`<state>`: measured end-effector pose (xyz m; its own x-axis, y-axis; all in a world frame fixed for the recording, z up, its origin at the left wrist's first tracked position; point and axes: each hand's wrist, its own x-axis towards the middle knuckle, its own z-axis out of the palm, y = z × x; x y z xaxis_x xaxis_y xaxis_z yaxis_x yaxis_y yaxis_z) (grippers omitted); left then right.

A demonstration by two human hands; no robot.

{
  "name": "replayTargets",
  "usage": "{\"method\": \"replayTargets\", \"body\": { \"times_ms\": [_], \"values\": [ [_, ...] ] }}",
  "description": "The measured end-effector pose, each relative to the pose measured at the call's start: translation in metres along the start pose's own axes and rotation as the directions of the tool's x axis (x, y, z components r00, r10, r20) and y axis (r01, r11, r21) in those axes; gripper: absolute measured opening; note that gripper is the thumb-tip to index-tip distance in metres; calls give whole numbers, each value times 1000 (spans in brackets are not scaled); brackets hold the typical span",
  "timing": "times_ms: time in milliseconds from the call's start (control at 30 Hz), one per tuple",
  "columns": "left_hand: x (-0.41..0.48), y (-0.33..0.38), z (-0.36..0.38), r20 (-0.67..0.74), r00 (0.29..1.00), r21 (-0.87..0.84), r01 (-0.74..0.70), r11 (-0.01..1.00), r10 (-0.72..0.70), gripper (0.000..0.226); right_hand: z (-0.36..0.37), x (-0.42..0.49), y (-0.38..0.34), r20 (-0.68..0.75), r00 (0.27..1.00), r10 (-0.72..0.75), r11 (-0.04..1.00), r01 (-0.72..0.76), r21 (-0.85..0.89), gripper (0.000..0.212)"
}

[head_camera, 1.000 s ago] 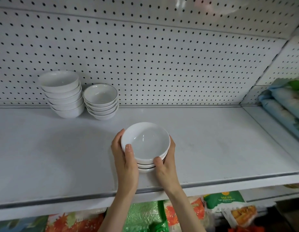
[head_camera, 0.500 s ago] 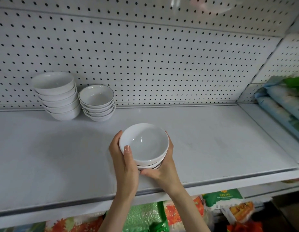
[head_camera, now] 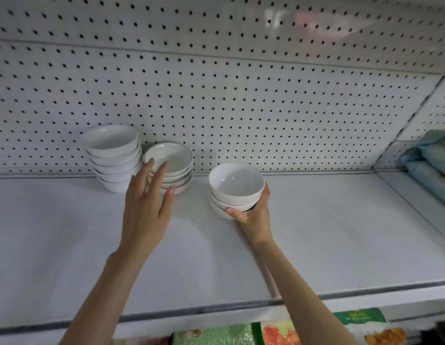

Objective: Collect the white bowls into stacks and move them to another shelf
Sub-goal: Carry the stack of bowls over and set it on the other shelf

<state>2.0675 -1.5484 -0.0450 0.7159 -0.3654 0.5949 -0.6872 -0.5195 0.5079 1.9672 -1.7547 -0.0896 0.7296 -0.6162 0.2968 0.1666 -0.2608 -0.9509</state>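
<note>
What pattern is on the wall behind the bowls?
White back panel with a regular grid of small dark holes, pegboard style; seen in the head view.

White shelf (head_camera: 316, 245), flat, pale and faintly scuffed, with a grey strip along its front edge. Pegboard back wall (head_camera: 241, 108) rises from its rear edge.

On it, rear left: tall stack of white bowls (head_camera: 113, 158), five or so, close to the back wall. Just beside it on the right, near enough that contact cannot be ruled out: lower stack of shallower dark-rimmed bowls (head_camera: 176, 168).

Centre, apart from those two: short stack of white bowls (head_camera: 235, 190), gripped at its right side by the right hand (head_camera: 256, 212); whether its base rests on the shelf cannot be told.

Rest of the surface is bare.
</note>
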Motion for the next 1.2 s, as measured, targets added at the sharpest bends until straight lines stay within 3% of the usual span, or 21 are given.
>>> {"method": "replayTargets", "body": {
  "times_ms": [100,200,500,700,767,867,967,1033,1133,1200],
  "values": [
    [17,-29,2,219,975,299,-107,948,41,63,10,28,7,-5,1000,7,1000,-7,-27,100],
    [22,-44,9,358,934,371,-135,919,-8,71,22,51,13,-10,1000,13,1000,-13,-27,101],
    [19,-44,11,388,922,408,-160,899,-12,67,42,79,18,17,999,33,997,-32,-70,97],
    [11,-32,4,394,919,426,-159,890,-25,62,29,67,8,58,986,154,966,-138,-217,127],
    [6,-27,-7,398,917,452,-182,873,-14,63,14,56,-7,49,995,84,925,-60,-375,116],
    [-2,-15,-28,373,927,505,-188,843,-17,62,-9,45,-32,96,981,-169,817,194,-542,102],
    [-19,-2,-52,329,942,549,-135,825,-65,63,-13,33,-63,290,911,-295,696,412,-588,86],
    [-39,4,-68,305,949,594,-119,796,-85,61,-6,24,-82,473,811,-345,598,578,-555,81],
    [-86,9,-106,269,954,679,-90,728,-134,63,22,-1,-113,790,570,-225,479,771,-420,83],
    [-131,13,-145,223,956,745,-42,666,-189,63,57,-31,-132,926,357,-119,445,853,-272,86]
  ]
}}
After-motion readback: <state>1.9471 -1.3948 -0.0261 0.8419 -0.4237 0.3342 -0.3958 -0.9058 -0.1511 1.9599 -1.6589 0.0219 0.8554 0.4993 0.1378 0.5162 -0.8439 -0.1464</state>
